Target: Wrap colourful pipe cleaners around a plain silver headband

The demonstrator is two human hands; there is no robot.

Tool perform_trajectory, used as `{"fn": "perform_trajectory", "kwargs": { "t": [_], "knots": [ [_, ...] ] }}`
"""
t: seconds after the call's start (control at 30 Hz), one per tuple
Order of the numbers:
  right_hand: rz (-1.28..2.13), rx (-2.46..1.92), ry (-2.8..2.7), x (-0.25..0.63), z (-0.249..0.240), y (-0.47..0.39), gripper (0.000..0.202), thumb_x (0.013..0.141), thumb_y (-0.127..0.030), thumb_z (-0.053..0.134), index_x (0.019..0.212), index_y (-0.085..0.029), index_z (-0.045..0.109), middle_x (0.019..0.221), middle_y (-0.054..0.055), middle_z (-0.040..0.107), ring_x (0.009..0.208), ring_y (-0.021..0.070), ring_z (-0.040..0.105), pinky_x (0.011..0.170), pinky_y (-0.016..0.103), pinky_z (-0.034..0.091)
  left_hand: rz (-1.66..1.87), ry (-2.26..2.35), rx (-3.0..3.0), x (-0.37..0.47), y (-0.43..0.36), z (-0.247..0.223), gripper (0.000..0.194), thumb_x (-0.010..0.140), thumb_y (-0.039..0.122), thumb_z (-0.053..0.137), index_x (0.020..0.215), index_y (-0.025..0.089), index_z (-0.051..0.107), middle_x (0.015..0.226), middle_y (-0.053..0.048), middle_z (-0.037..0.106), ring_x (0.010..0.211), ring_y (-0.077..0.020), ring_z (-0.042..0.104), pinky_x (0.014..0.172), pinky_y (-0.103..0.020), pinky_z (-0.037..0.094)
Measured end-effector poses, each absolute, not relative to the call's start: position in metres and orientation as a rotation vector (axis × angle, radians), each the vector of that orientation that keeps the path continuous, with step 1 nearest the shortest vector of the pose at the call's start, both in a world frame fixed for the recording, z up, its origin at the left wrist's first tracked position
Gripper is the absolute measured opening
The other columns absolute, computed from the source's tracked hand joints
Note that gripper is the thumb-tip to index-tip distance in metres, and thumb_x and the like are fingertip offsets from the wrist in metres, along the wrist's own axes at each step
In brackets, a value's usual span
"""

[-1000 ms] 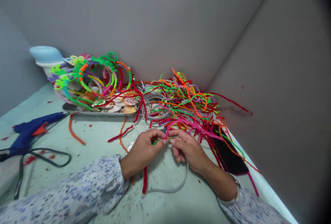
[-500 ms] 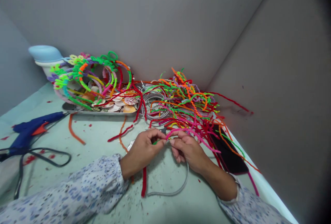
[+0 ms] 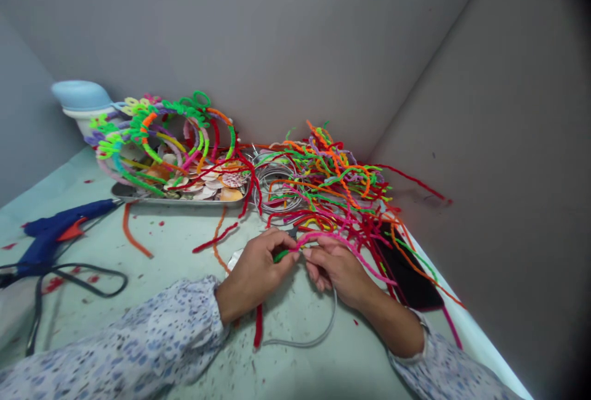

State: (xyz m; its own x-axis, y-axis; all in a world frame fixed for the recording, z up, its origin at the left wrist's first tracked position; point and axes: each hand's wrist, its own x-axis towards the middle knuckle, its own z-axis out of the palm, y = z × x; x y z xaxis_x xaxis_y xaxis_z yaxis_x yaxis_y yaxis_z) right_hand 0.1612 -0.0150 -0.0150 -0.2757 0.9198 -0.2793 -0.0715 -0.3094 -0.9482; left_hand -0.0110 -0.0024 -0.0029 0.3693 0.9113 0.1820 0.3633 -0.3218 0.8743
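Note:
My left hand (image 3: 261, 269) is closed, thumb and forefinger pinching one end of a pink pipe cleaner (image 3: 364, 260). A short green fuzzy piece (image 3: 279, 256) shows under those fingers. The pink strand arcs over my right hand (image 3: 336, 269) and its free end points right. My right hand is closed too, fingertips almost touching the left ones; a thin grey wire (image 3: 318, 340) comes out below it and curves down to the tabletop. What joins the pieces between the fingertips is hidden. A red pipe cleaner (image 3: 258, 326) lies beneath my left wrist.
Behind my hands lie a heap of coloured pipe cleaners (image 3: 341, 166) and a grey wire coil (image 3: 272, 188). A metal tray (image 3: 198, 202) holds shells and fuzzy headbands (image 3: 148, 135). At left are a blue glue gun (image 3: 50, 234) and its cord; at right, a dark phone (image 3: 413, 271).
The pink pipe cleaner's arc and free end have shifted slightly downward and right. More of the green piece shows at my left fingers. Both hands stay nearly in place.

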Motion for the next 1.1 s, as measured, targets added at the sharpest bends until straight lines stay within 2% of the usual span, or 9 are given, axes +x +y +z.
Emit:
{"fn": "perform_trajectory", "kwargs": {
  "t": [0.23,0.3,0.37,0.43,0.67,0.8,0.97,1.1],
  "knots": [
    [1.631,-1.24,-1.243,0.1608,-0.0132,-0.0158,0.022,0.081,-0.036,0.056,0.069,-0.018,0.052,0.046,-0.007,0.053,0.034,0.0055,0.044,0.036,0.017,0.029,0.898,1.135,1.867,-0.0111,-0.0011,-0.0023,0.01,0.08,0.019,0.054,0.083,0.018,0.064,0.078,-0.002,0.061,0.074,-0.0148,0.055,0.068,-0.026,0.042],
    [1.605,-1.226,-1.258,0.1607,-0.0114,-0.0165,0.018,0.08,-0.035,0.056,0.079,-0.017,0.055,0.047,-0.007,0.053,0.035,0.0063,0.045,0.036,0.017,0.03,0.902,1.135,1.846,-0.0115,-0.0004,-0.0026,0.01,0.08,0.019,0.054,0.082,0.018,0.064,0.077,-0.001,0.062,0.073,-0.0145,0.055,0.067,-0.025,0.042],
    [1.58,-1.215,-1.246,0.1603,-0.0099,-0.017,0.022,0.079,-0.034,0.057,0.093,-0.017,0.055,0.049,-0.007,0.054,0.036,0.0071,0.046,0.036,0.017,0.03,0.907,1.137,1.812,-0.0118,0.0005,-0.0029,0.01,0.08,0.018,0.054,0.081,0.017,0.063,0.075,-0.001,0.061,0.07,-0.014,0.054,0.064,-0.024,0.041],
    [1.522,-1.242,-1.231,0.1596,-0.0093,-0.0172,0.026,0.079,-0.033,0.057,0.099,-0.017,0.054,0.049,-0.008,0.054,0.036,0.0073,0.046,0.036,0.017,0.03,0.915,1.143,1.773,-0.012,0.0013,-0.003,0.01,0.079,0.018,0.053,0.08,0.017,0.063,0.074,0.0,0.061,0.067,-0.0132,0.053,0.061,-0.023,0.04],
    [1.355,-1.352,-1.27,0.1571,-0.0105,-0.0168,0.022,0.08,-0.034,0.054,0.092,-0.016,0.055,0.044,-0.008,0.051,0.03,0.0069,0.039,0.033,0.018,0.03,0.925,1.14,1.742,-0.0129,0.0015,-0.0008,0.01,0.079,0.019,0.053,0.08,0.018,0.063,0.072,0.001,0.062,0.066,-0.0131,0.054,0.06,-0.022,0.039],
    [1.374,-1.385,-1.245,0.1558,-0.0089,-0.0163,0.023,0.079,-0.033,0.054,0.093,-0.015,0.056,0.042,-0.009,0.049,0.029,0.0066,0.035,0.031,0.018,0.026,0.927,1.146,1.786,-0.0139,0.0003,0.0005,0.012,0.079,0.017,0.052,0.079,0.018,0.064,0.074,0.0,0.063,0.07,-0.0136,0.055,0.061,-0.022,0.04],
    [1.417,-1.335,-1.269,0.1574,-0.0086,-0.0154,0.017,0.079,-0.03,0.051,0.078,-0.015,0.059,0.04,-0.008,0.046,0.029,0.0054,0.032,0.031,0.018,0.024,0.91,1.158,1.834,-0.0145,-0.0019,0.0022,0.014,0.078,0.015,0.051,0.076,0.018,0.064,0.071,0.0,0.061,0.069,-0.0136,0.054,0.061,-0.022,0.04],
    [1.483,-1.331,-1.231,0.1601,-0.009,-0.0142,0.012,0.076,-0.027,0.052,0.077,-0.017,0.059,0.039,-0.008,0.048,0.028,0.0058,0.032,0.03,0.018,0.023,0.892,1.165,1.88,-0.0142,-0.0031,0.0035,0.016,0.078,0.013,0.049,0.075,0.017,0.064,0.071,-0.001,0.061,0.07,-0.014,0.054,0.062,-0.022,0.04]
  ]
}}
